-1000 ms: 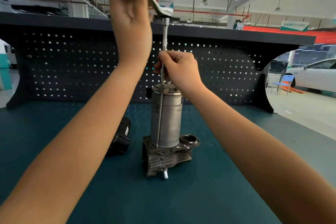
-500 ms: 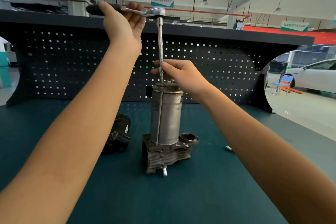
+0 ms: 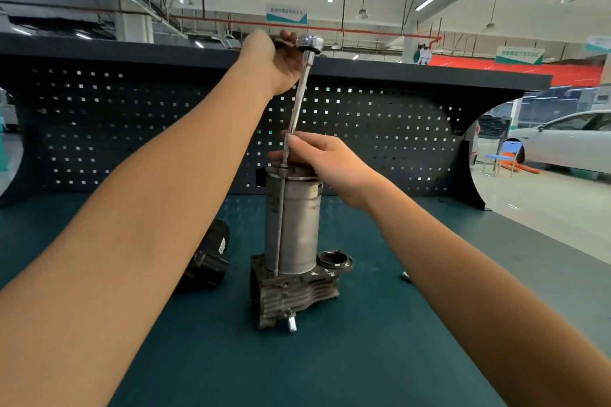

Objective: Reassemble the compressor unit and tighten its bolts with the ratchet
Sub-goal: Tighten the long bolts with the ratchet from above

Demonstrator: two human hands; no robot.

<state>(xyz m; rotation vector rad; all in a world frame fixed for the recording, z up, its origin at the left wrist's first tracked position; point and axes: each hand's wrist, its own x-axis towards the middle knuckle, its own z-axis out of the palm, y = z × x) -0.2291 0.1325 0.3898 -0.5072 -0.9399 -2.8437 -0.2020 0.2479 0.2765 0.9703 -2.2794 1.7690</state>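
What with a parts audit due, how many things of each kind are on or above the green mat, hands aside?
Compressor unit: 1
Ratchet, with its long extension: 1
Black part, lying on its side: 1
Small loose metal piece: 1
Total: 4

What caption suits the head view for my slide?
Left hand holds the ratchet high while the right hand pinches its long extension bar just above the upright compressor unit on the teal bench.
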